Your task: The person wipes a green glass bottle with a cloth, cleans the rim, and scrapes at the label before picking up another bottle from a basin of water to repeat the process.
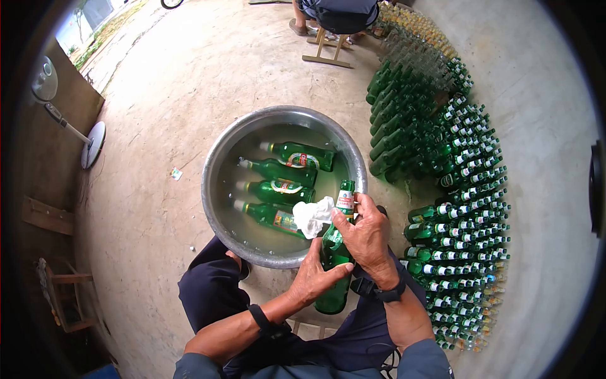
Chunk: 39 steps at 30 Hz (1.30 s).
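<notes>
A green glass bottle (336, 254) with a white-and-red neck label is held tilted over my lap, its neck over the basin's near right rim. My left hand (314, 276) grips the bottle's lower body, thumb across its front. My right hand (369, 237) is closed around the neck, its thumb pressing a bunched white cloth (312, 216) against the bottle; its other fingertips are partly hidden. In the metal basin (218, 243) of cloudy water, several green bottles (293, 156) lie on their sides, necks to the left.
Rows of green bottles (467, 208) stand along the right wall, with more label-less green bottles (394, 120) farther back. Beyond them, a person (341, 16) sits on a wooden stool (327, 60). A standing fan (93, 144) and a wooden chair (71, 278) are at left.
</notes>
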Available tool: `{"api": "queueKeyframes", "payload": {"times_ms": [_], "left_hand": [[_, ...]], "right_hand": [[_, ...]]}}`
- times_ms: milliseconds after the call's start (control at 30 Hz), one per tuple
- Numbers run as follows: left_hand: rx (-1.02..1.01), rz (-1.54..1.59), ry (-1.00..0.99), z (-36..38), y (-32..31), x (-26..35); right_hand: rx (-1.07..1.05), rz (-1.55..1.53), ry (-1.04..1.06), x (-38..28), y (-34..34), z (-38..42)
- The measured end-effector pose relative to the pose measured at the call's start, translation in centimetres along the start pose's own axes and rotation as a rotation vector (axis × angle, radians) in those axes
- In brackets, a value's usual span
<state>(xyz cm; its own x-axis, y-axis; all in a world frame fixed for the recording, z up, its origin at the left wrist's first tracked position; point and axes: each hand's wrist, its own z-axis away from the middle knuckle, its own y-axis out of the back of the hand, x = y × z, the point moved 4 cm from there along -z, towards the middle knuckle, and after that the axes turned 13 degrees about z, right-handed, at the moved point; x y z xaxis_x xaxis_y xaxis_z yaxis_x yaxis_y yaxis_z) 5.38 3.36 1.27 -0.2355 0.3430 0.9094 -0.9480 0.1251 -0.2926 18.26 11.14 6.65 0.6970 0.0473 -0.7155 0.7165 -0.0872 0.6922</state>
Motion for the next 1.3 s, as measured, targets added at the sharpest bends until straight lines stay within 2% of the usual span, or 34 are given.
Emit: {"api": "queueKeyframes", "payload": {"times_ms": [133, 233, 300, 400, 600, 900, 1300], "left_hand": [[-0.047, 0.184, -0.003, -0.1, -0.2, 0.0], [-0.042, 0.132, 0.054, -0.1, 0.0, 0.5], [-0.020, 0.123, 0.064, -0.1, 0.2, -0.1], [-0.003, 0.089, 0.065, -0.1, 0.4, -0.1], [-0.013, 0.069, 0.090, 0.1, 0.3, 0.4], [-0.032, 0.052, 0.114, 0.1, 0.4, 0.6], [-0.008, -0.042, 0.150, 0.1, 0.7, -0.3]], "right_hand": [[0.021, -0.078, -0.028, 0.6, -0.3, 0.0], [0.030, -0.028, 0.038, 0.1, 0.2, -0.1], [-0.027, 0.197, 0.158, -0.6, 0.8, -0.4], [-0.100, 0.174, 0.212, -0.2, 1.1, -0.6], [-0.173, 0.146, 0.225, 0.1, 1.8, -0.8], [-0.150, 0.150, 0.308, 0.4, 2.3, -1.1], [-0.220, 0.249, 0.274, 0.6, 2.5, -0.8]]}}
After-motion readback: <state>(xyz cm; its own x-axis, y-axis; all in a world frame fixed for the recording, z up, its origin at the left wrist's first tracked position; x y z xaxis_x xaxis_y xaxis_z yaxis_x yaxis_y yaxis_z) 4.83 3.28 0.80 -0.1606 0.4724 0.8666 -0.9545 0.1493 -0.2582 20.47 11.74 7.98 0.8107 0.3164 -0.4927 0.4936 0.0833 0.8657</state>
